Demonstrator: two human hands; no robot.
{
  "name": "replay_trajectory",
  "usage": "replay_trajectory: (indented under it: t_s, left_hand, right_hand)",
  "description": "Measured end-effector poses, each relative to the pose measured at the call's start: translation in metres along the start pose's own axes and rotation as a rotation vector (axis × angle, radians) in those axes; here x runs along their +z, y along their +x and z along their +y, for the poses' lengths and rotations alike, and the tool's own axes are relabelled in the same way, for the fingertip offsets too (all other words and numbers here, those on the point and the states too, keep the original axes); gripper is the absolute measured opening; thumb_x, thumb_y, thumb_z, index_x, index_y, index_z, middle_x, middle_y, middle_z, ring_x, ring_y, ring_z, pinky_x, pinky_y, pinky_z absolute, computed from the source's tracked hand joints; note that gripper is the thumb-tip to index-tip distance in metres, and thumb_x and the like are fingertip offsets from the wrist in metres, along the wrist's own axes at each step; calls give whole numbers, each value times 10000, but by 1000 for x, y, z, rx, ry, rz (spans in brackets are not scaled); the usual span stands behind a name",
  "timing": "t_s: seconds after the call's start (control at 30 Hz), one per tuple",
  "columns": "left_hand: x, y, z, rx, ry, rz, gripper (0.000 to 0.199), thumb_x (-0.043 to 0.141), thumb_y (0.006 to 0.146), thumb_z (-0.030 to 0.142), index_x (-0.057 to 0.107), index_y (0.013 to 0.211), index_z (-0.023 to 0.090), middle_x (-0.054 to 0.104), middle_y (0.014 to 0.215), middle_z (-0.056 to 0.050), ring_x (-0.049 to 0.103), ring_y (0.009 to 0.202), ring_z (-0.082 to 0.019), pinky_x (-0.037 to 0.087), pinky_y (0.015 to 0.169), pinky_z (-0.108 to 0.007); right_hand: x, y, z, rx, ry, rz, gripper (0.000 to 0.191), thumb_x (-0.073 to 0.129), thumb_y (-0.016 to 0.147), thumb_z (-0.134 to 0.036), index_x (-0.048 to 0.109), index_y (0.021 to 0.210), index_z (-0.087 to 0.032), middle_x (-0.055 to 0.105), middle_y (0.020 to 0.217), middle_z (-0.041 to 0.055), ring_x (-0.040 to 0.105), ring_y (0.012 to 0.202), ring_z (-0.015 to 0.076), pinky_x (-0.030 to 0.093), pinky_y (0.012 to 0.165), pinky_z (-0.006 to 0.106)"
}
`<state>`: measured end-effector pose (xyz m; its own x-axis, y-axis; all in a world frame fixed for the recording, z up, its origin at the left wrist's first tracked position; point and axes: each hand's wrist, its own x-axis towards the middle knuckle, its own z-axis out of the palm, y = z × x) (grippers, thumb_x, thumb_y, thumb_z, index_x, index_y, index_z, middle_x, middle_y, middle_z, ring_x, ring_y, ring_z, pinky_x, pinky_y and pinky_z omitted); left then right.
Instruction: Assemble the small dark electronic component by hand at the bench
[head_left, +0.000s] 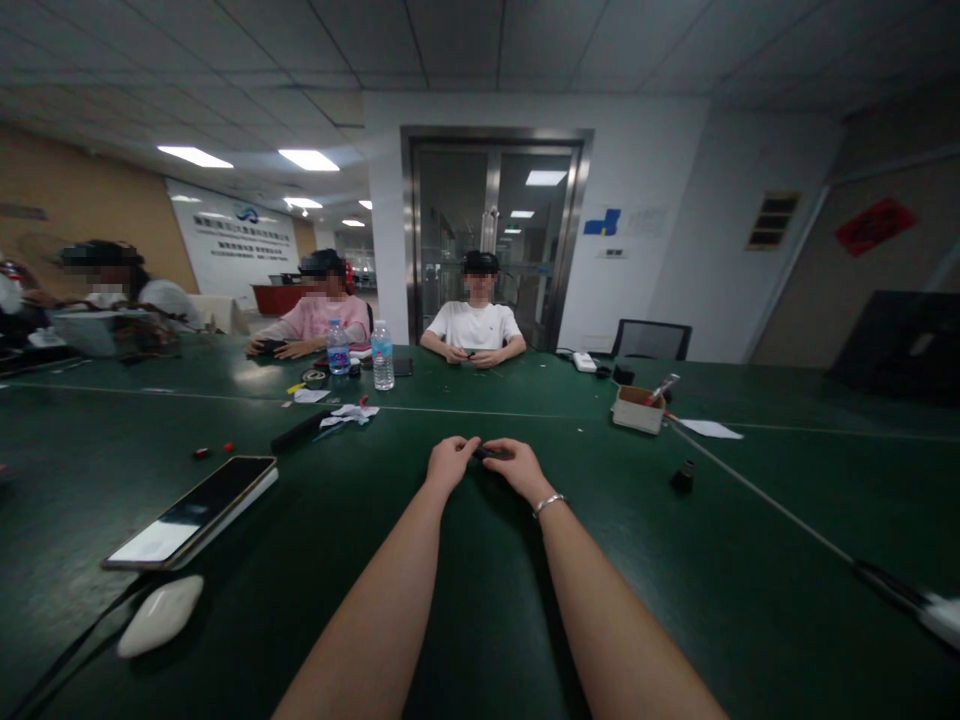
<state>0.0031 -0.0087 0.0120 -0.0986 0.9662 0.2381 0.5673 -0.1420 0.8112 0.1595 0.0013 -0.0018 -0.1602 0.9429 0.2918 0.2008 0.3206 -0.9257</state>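
Note:
Both of my hands meet over the middle of the dark green table (pixel 480 590). Between their fingertips is a small black object (pixel 481 453), too small to make out in detail. My left hand (pixel 451 464) grips it from the left side with thumb and fingers closed. On the right, my right hand (pixel 519 468) pinches its other side, and a silver bracelet (pixel 550 503) circles that wrist. My fingers partly cover the object.
At left lie a phone (pixel 195 512), a white rounded object (pixel 161 615) and a black rod-like item (pixel 300 432). Two bottles (pixel 382 357) (pixel 338 348) stand further back. Rightward are a small box (pixel 638 410), a black piece (pixel 682 477) and a cable (pixel 765 495). Several people sit opposite.

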Motion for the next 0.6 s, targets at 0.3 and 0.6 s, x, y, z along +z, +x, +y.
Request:
replay_trajectory:
  t_s: [0.3, 0.6]
  left_hand:
    - [4, -1, -2, 69, -36, -42, 412, 470, 779, 552, 632, 737, 175, 640, 696, -37, 555, 638, -161, 371, 595, -252]
    - [5, 0, -5, 108, -40, -89, 278, 480, 801, 428, 607, 742, 188, 621, 685, -9, 554, 662, -143, 383, 644, -240]
  right_hand:
    - [-8, 2, 6, 174, 426, -8, 259, 727, 654, -135, 656, 904, -129, 682, 868, 70, 680, 751, 163, 585, 723, 279]
    - [-9, -2, 2, 171, 425, -1, 210, 694, 689, -105, 650, 895, -115, 682, 836, 66, 685, 724, 156, 586, 718, 272]
